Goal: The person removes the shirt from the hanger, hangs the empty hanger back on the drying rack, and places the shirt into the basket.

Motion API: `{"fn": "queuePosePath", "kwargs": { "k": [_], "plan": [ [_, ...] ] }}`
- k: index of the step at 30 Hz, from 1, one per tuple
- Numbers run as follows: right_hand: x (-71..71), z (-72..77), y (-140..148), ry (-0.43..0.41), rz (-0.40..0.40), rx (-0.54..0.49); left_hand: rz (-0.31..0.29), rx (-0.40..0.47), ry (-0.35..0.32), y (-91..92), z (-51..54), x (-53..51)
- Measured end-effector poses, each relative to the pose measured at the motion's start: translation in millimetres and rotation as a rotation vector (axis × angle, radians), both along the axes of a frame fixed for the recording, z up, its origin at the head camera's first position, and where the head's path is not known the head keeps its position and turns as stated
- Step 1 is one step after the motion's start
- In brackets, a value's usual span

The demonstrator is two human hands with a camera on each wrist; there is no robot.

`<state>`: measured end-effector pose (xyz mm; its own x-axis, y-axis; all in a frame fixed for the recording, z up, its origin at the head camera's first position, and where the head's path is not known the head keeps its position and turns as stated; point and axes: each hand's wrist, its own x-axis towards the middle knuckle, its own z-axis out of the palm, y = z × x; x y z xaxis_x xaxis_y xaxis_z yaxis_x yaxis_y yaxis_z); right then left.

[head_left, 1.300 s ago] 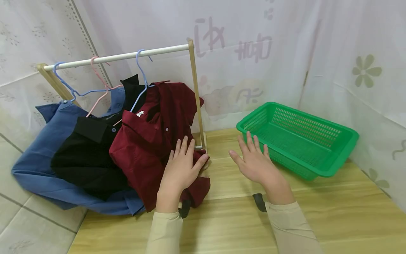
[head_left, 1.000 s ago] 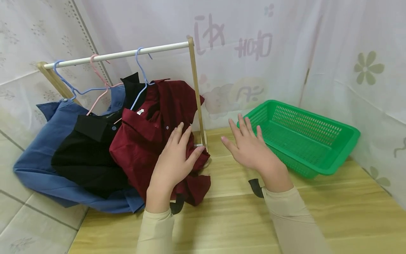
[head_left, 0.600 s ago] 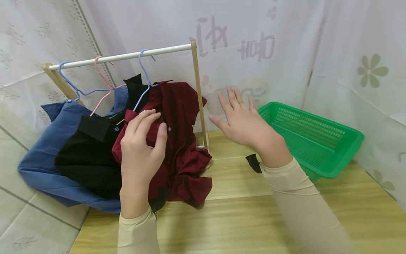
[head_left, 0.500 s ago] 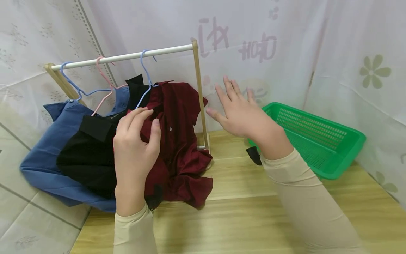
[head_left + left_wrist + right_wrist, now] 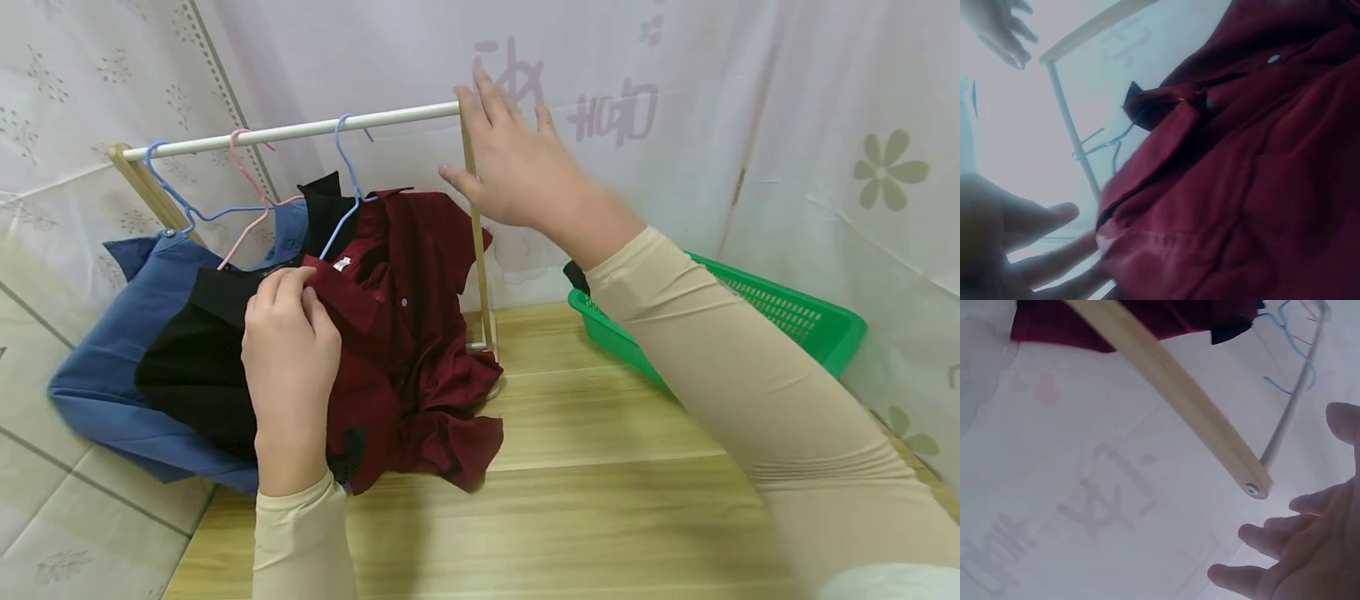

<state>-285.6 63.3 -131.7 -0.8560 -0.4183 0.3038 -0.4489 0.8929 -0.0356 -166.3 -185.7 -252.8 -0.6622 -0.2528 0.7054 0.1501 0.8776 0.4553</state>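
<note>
There are three shirts (image 5: 367,333), three hangers (image 5: 358,197), two hands (image 5: 292,350), one rack (image 5: 300,132) and one basket (image 5: 618,337).

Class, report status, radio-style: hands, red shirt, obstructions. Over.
Left hand at edge of red shirt, grip unclear. Right hand open near rack post. Shirt on blue hanger. Black shirt alongside, possibly obstructing.

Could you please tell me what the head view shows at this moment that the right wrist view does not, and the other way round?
Only the head view shows the left hand at the maroon shirt's collar, the green basket and the wooden tabletop.

Only the right wrist view shows the round screw head at the upper end of the wooden post, and the underside of the right hand's fingers.

Both share the right hand, the maroon shirt, the wooden post, the white rail and the printed backdrop.
</note>
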Motion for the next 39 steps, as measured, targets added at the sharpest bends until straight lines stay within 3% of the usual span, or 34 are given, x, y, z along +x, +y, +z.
{"fn": "queuePosePath", "kwargs": {
  "k": [6,11,16,25,33,39],
  "plan": [
    [-12.7,12.5,-12.9,0.019,-0.026,0.071,0.029,0.033,-0.101,-2.0,-4.0,-5.2],
    [-17.7,9.7,-18.8,-0.003,-0.056,0.101,0.071,0.05,-0.193,-5.0,-6.3,-10.3],
    [-21.3,3.9,-19.1,0.042,-0.06,0.046,0.087,0.079,-0.231,-9.1,-6.4,-14.6],
    [-27.1,-10.1,-17.2,0.171,0.001,-0.055,0.083,0.159,-0.219,-14.3,-5.5,-18.7],
    [-32.3,-13.9,-23.8,0.218,0.059,-0.08,0.097,0.216,-0.278,-24.1,-1.7,-19.7],
    [-32.7,-16.0,-24.1,0.237,0.109,-0.138,0.121,0.238,-0.196,-31.1,3.0,-17.1]
  ]
}}
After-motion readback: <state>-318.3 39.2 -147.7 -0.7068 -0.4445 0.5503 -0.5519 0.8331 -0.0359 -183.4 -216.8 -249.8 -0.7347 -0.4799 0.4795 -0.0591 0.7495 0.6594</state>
